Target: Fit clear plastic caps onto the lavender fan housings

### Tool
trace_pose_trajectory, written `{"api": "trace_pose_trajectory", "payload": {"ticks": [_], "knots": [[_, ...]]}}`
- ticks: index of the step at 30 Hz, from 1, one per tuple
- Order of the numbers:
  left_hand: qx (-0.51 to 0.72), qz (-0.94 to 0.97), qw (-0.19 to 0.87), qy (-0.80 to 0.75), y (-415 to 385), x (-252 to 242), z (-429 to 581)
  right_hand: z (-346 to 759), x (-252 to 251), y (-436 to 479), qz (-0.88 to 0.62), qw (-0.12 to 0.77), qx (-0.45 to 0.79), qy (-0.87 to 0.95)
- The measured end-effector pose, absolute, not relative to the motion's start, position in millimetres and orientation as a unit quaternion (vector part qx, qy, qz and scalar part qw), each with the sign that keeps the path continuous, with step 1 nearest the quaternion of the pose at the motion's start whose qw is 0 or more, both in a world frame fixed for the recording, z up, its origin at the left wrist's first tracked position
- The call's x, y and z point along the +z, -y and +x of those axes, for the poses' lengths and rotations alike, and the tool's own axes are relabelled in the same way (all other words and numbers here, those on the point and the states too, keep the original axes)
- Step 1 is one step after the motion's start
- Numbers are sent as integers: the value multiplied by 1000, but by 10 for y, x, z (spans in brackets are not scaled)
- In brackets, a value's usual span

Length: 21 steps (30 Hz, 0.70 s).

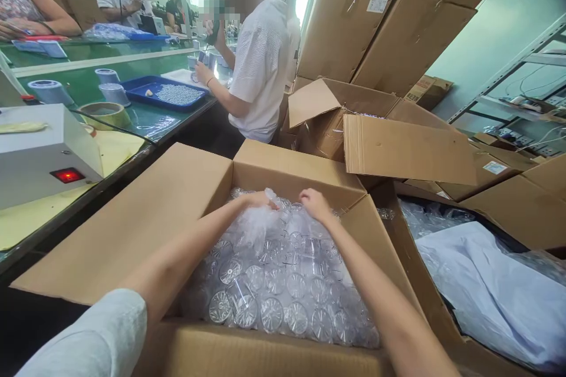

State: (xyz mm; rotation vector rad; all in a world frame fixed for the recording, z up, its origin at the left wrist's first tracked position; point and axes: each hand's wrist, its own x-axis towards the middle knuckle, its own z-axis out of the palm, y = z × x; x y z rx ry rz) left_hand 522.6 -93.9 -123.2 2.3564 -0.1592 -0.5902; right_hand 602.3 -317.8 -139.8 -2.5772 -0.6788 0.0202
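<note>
An open cardboard box [274,344] stands in front of me, filled with rows of clear round plastic parts [271,313] under or among thin clear film. Both of my hands reach to its far side. My left hand [262,200] is closed on a crumpled piece of clear plastic bag [259,227], which spreads over the parts. To its right, my right hand [315,203] is raised just above the parts with its fingers curled together; whatever it may pinch is too small to make out.
On the left, a green workbench [79,70] holds a grey machine [44,147], a tape roll [104,115] and a blue tray [163,93]. A person [260,59] stands beyond the box. Cartons [345,23] are stacked behind; a plastic-lined box [495,288] is at right.
</note>
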Motion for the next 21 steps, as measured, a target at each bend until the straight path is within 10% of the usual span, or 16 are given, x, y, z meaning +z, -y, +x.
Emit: {"api": "trace_pose_trajectory", "payload": {"ticks": [9,21], "knots": [[-198,973,120,10,946,-1464,5272,5803,-2048,2901,-909,227,150,315],[-140,983,117,-30,1228,-1466,5075,5889,-2000,2873,-926,312,41,209]]}}
